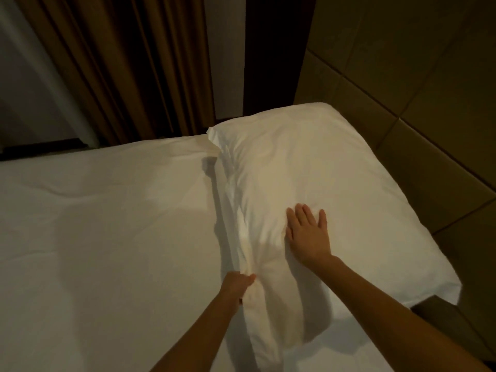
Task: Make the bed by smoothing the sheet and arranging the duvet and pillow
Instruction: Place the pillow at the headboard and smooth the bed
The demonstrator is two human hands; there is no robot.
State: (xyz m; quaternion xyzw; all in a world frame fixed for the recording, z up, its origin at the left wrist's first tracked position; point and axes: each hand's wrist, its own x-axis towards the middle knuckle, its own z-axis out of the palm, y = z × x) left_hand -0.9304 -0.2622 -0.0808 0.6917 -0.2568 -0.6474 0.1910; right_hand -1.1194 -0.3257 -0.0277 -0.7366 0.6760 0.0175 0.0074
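At the pillow's [308,170] near long edge, the left hand [237,287] has its fingers [250,278] curled tight on a bunch of the case, probably to tug it taut. The right hand [307,234] lies flat with straight, spread fingers, steadying the pillow at the bed's [94,224] head, beside the padded headboard [429,130].

Brown pleated curtain [128,63] hangs at the back, with a dark upright panel [276,49] right beside it. On the right there's a tan padded headboard [402,76] split into big rectangular panels, and a pale wall [24,63] far left.
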